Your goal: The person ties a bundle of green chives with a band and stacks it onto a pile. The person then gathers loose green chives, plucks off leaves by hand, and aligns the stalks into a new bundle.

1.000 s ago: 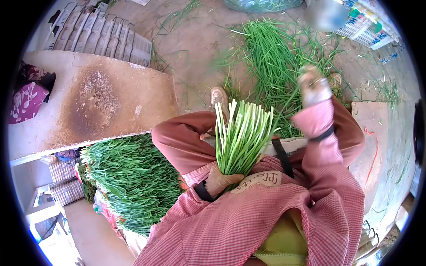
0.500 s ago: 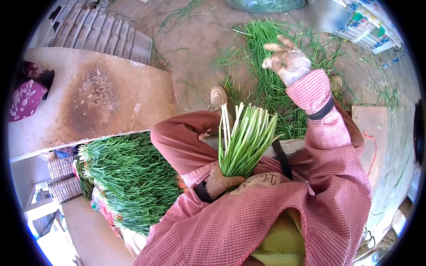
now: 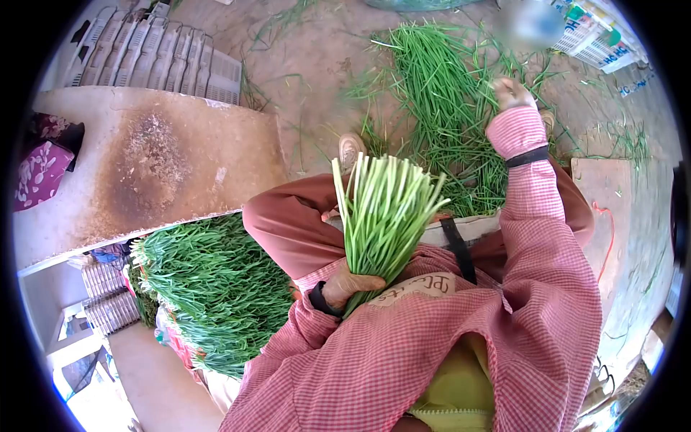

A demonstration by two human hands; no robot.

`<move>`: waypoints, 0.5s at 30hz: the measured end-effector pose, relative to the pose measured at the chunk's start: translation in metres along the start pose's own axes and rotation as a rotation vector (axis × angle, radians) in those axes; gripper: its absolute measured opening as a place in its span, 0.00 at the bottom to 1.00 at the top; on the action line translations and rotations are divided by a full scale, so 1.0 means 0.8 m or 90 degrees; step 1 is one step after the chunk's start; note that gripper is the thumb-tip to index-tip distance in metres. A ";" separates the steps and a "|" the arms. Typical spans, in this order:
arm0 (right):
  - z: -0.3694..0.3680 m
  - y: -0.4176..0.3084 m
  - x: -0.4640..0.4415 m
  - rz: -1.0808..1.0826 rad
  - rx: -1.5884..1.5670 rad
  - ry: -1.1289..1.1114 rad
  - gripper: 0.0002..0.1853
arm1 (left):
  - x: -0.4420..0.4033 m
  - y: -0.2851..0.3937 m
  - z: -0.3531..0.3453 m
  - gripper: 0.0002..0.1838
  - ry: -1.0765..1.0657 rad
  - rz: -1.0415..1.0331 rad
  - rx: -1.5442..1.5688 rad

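Note:
My left hand (image 3: 351, 287) is wrapped around a thick bunch of garlic chives (image 3: 389, 216) in front of my lap. The bunch leans a little, its pale cut ends pointing up and away from me, its lower part hidden by my hand and jacket. Out on the right, my right hand (image 3: 512, 93) is at the edge of a loose pile of garlic chives (image 3: 439, 86) on the ground. Its fingers look curled in and slightly blurred; whatever they may hold is hidden.
A stained board (image 3: 237, 147) lies at the left, with stacked plastic crates (image 3: 158, 57) behind it. Below the board is a big stack of bundled greens (image 3: 216, 295). A printed crate (image 3: 601, 43) stands at the far right, and my shoe (image 3: 351, 147) is beside the pile.
My right hand has moved right and its spread fingers have curled in. The bunch in my left hand has shifted slightly left and looks fuller.

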State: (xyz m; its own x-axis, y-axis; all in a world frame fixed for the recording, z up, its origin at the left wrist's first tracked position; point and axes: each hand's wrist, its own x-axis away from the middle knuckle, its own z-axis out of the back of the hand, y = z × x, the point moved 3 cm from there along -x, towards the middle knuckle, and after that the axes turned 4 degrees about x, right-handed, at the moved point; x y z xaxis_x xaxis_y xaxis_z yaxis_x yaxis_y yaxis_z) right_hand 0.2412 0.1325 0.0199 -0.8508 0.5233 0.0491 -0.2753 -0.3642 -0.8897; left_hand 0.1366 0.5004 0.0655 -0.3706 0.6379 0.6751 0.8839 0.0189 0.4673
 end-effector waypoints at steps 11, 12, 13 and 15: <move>-0.072 -0.077 0.139 0.037 -0.143 -0.316 0.26 | -0.023 0.026 -0.043 0.41 0.439 -0.267 -1.008; -0.072 -0.078 0.126 0.033 -0.193 -0.343 0.26 | -0.027 0.019 -0.051 0.46 0.462 -0.176 -1.131; -0.070 -0.078 0.111 0.022 -0.249 -0.360 0.26 | -0.028 0.017 -0.059 0.51 0.485 -0.080 -1.247; -0.064 -0.073 0.081 -0.019 -0.370 -0.350 0.27 | -0.017 0.020 -0.059 0.56 0.367 -0.055 -1.240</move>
State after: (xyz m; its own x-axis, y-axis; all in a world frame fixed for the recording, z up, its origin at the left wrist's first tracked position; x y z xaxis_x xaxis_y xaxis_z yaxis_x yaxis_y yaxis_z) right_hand 0.2249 0.2269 0.0517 -0.9871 0.0170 0.1594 -0.1537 0.1824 -0.9711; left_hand 0.1426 0.4555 0.0909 -0.7634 0.4037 0.5042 -0.4092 -0.9063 0.1060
